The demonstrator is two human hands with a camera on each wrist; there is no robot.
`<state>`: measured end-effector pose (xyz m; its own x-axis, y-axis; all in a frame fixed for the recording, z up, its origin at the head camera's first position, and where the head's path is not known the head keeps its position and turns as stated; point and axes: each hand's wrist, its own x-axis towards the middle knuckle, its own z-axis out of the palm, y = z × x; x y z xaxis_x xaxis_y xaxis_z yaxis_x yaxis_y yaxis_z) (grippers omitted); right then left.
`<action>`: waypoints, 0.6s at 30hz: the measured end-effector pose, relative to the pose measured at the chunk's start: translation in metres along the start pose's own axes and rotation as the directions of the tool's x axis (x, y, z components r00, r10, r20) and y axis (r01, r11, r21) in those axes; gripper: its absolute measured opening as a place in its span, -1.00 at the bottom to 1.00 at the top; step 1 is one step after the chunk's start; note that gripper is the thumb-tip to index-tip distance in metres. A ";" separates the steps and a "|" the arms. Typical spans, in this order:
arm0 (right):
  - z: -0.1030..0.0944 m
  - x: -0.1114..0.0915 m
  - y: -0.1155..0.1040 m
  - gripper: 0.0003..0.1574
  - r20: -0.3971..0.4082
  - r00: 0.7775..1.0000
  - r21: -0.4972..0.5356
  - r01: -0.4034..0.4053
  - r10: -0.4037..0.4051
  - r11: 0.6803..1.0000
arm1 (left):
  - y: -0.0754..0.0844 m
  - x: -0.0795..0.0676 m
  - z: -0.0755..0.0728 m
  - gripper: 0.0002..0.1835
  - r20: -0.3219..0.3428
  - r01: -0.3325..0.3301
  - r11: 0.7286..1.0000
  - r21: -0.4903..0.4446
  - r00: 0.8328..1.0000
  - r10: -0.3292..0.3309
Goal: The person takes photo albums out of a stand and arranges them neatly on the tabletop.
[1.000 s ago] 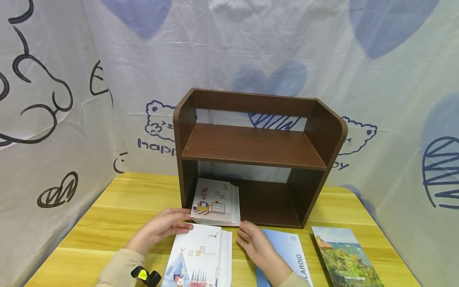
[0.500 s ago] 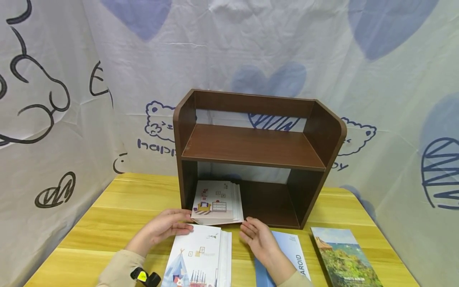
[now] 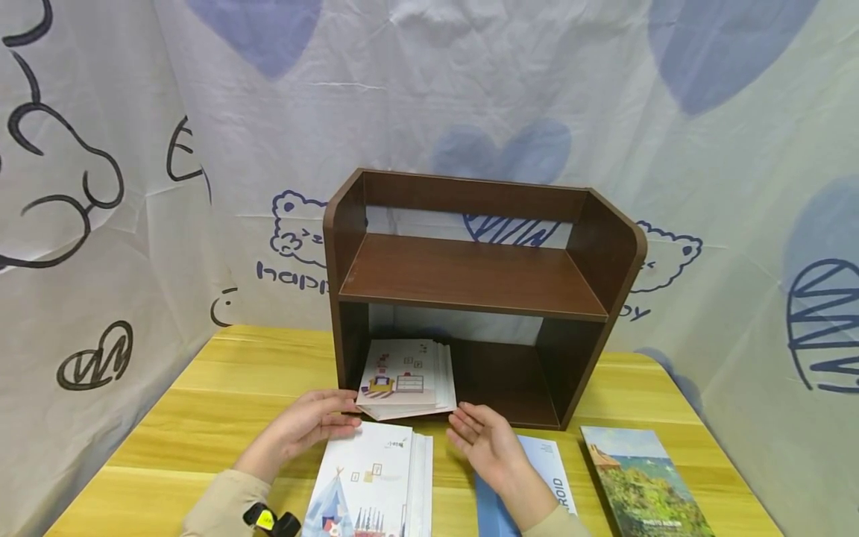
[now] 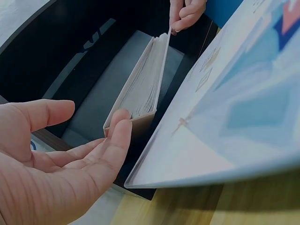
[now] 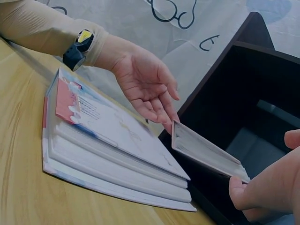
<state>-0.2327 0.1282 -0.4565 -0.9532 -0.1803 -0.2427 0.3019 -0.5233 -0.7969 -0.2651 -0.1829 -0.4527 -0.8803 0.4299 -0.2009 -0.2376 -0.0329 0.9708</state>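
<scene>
A small photo album [image 3: 403,373] with a drawn room on its cover lies at the left of the lower compartment of a dark brown bookshelf [image 3: 479,274]. Its front edge reaches the compartment's mouth, and its lower cover sits askew under the pages. My left hand [image 3: 305,425] touches the album's near left corner with its fingertips, the thumb apart in the left wrist view. At the near right corner my right hand [image 3: 493,451] touches the edge with loosely bent fingers; the right wrist view shows its thumb clear of the album. Between my forearms lies a larger white album [image 3: 365,477] with a tent picture.
Partly under my right forearm, a blue album [image 3: 546,459] rests on the yellow wood-grain table [image 3: 262,358]. Farther right lies an album with a garden-and-sea painting [image 3: 647,481]. A white printed cloth [image 3: 429,89] hangs behind the shelf.
The small album has shifted and turned slightly, its near right corner going right and back. My right hand has moved a little right with that corner. The left hand stays nearly still.
</scene>
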 end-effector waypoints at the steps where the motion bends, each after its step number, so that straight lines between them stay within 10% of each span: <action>1: 0.000 0.000 -0.001 -0.56 0.000 1.000 0.003 -0.002 0.002 1.000 | 0.000 0.000 0.000 -0.33 -0.001 0.000 1.000 -0.003 1.000 0.000; 18: -0.004 0.002 -0.007 -0.41 0.083 0.993 -0.005 -0.079 0.079 0.997 | 0.000 0.001 0.001 -0.35 -0.018 -0.003 1.000 -0.017 1.000 0.003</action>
<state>-0.2364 0.1349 -0.4536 -0.9216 -0.2897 -0.2584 0.3763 -0.5029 -0.7781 -0.2657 -0.1818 -0.4529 -0.8884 0.4130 -0.2002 -0.2414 -0.0496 0.9691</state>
